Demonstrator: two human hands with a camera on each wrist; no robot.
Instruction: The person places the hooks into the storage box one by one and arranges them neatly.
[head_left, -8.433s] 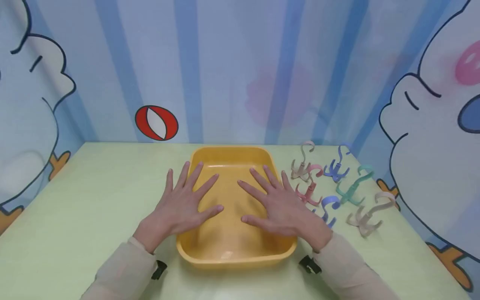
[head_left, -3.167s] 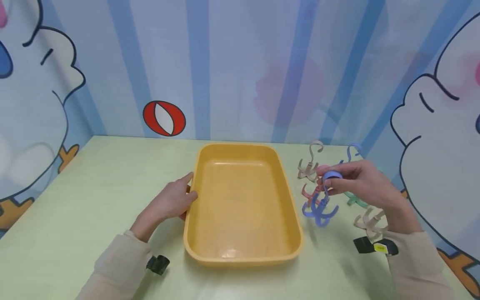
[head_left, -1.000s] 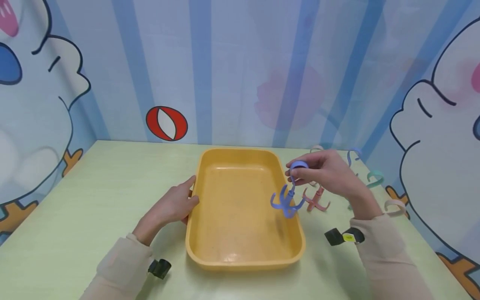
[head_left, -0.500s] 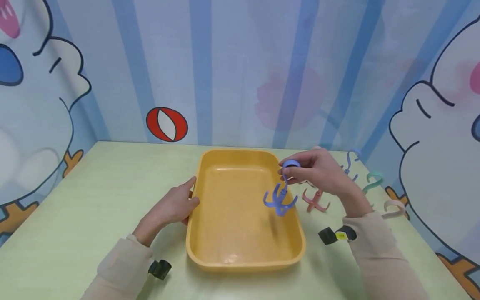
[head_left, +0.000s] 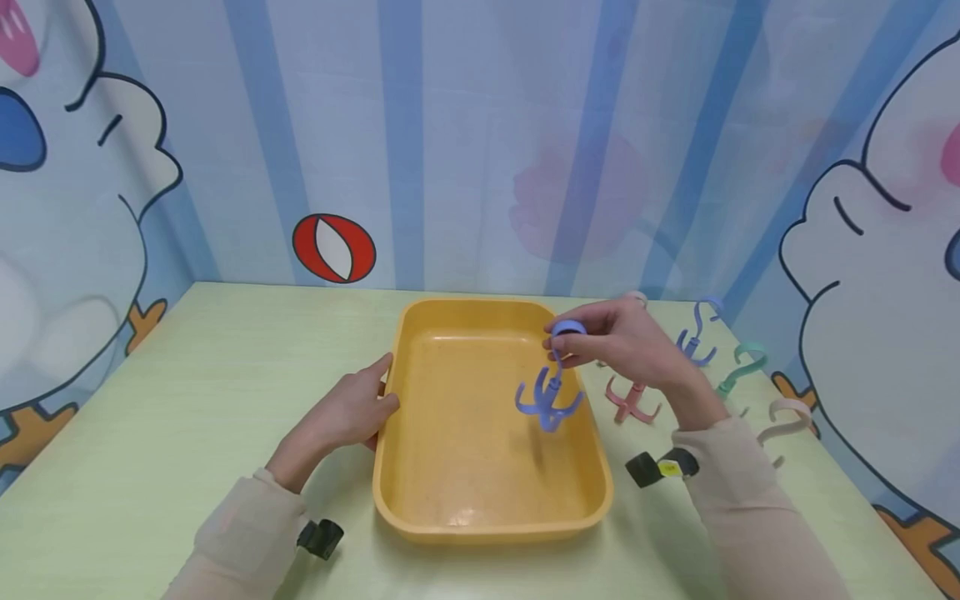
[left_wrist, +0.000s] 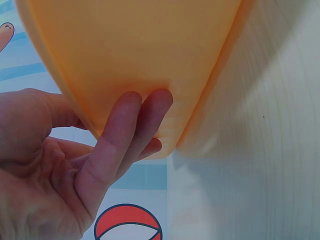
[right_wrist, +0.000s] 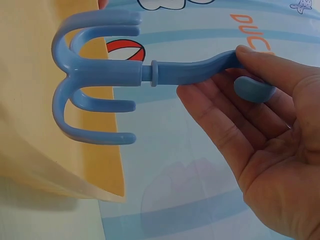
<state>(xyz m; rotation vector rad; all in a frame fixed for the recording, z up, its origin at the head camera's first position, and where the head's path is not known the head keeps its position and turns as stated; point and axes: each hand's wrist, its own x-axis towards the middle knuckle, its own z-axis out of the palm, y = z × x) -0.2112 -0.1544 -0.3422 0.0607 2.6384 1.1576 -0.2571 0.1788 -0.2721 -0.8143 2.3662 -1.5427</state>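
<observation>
My right hand [head_left: 626,342] pinches a blue multi-prong hanging hook [head_left: 550,402] by its curved top. The hook hangs upright over the right part of a yellow tray [head_left: 491,533], prongs down, with its shadow on the tray floor. In the right wrist view, thumb and fingers hold the hook's stem [right_wrist: 190,73], and its several prongs spread in front of the tray wall [right_wrist: 30,125]. My left hand [head_left: 345,408] grips the tray's left rim. The left wrist view shows its fingers [left_wrist: 112,135] against the outer wall and the thumb at the rim.
Right of the tray stand a red hook [head_left: 628,406], another blue hook [head_left: 693,346], a green hook [head_left: 748,357] and a beige hook [head_left: 787,417], partly hidden by my right arm. Behind my right hand shows another beige hook's tip [head_left: 637,297]. A printed backdrop [head_left: 472,150] rises behind the table.
Both hands were spread over the tray at first. Then my left hand took its rim and my right hand picked up the blue hook, carrying it left from the table to over the tray.
</observation>
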